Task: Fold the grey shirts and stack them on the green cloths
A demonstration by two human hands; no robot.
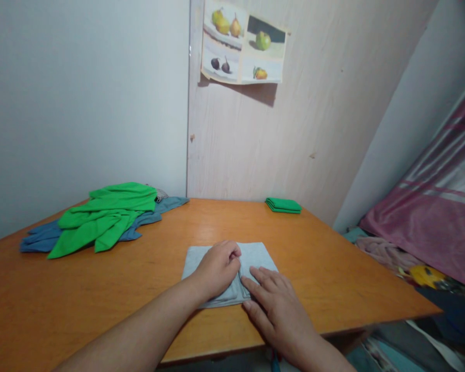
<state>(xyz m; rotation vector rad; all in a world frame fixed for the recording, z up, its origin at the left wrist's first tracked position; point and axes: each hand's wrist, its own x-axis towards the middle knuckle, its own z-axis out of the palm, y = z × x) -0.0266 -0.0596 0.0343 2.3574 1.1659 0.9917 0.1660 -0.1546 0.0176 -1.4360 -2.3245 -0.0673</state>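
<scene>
A light grey folded cloth lies flat near the front edge of the table, with fold edges running down its middle. My left hand rests on its left half, the fingers curled and closed at the middle fold; the fingertips are partly hidden. On the right half lies my right hand, open, its fingers stretched out over the cloth and the thumb near the front edge.
A heap of bright green cloth over blue cloth lies at the table's back left. A folded green cloth sits at the back right. Beyond the right edge of the wooden table are a pink curtain and piled fabrics.
</scene>
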